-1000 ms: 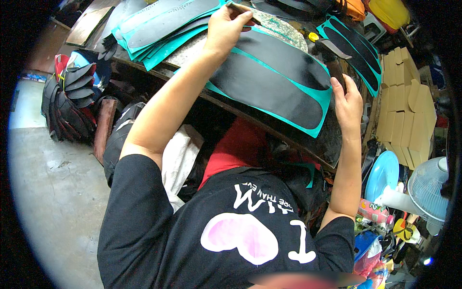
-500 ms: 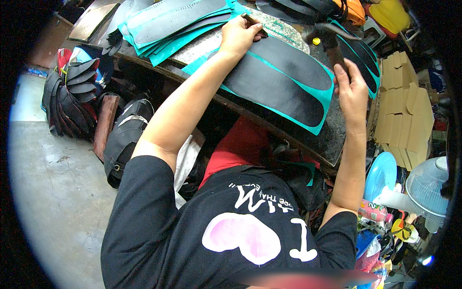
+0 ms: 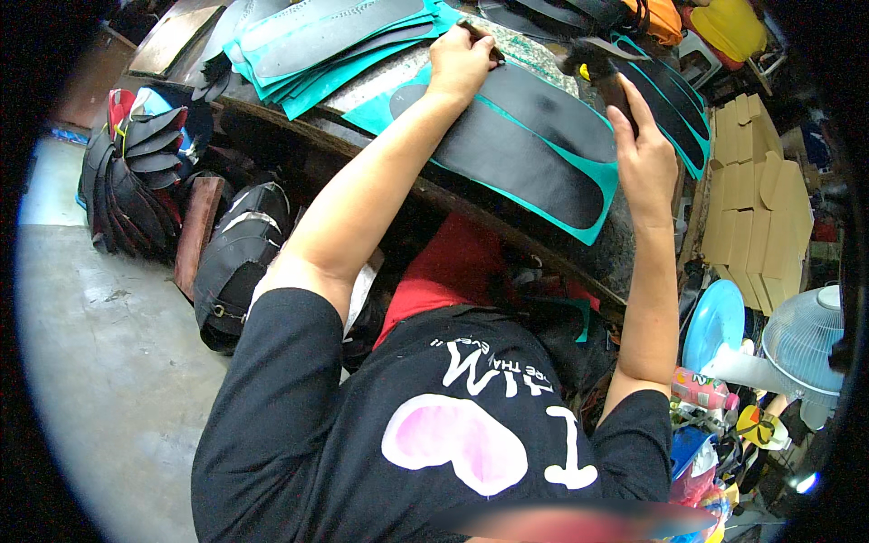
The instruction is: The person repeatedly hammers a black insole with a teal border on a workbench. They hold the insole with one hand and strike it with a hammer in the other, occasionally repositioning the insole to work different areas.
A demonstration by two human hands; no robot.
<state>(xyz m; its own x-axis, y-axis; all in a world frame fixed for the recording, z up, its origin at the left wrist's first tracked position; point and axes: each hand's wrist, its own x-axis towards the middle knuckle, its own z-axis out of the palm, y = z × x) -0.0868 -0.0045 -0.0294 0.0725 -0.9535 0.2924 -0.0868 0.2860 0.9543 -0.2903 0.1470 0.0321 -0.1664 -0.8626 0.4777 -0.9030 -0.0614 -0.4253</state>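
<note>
My left hand point(image 3: 462, 61) grips a narrow dark tool point(image 3: 472, 30), whose kind I cannot make out. It stands at the far edge of a teal sheet point(image 3: 593, 231) bearing long black sole-shaped pieces point(image 3: 534, 167). In my right hand point(image 3: 647, 167) is a hammer with a dark wooden handle point(image 3: 615, 93). Its dark, blurred head point(image 3: 579, 60) hangs above the far right of the sheet, apart from the left hand. The sheet lies on the workbench, partly over a pale worn slab point(image 3: 534, 59).
Stacked teal sheets with black pieces point(image 3: 339, 45) lie at the far left, with more sheets point(image 3: 665, 100) at the right. Beyond the bench's right edge are cardboard boxes point(image 3: 756, 190) and a fan point(image 3: 804, 344). Bundled black pieces point(image 3: 136, 181) stand by the floor at left.
My right hand and the hammer have moved left, nearer my left hand. The teal sheet has shifted slightly left and away. My left hand keeps its grip and has moved a little.
</note>
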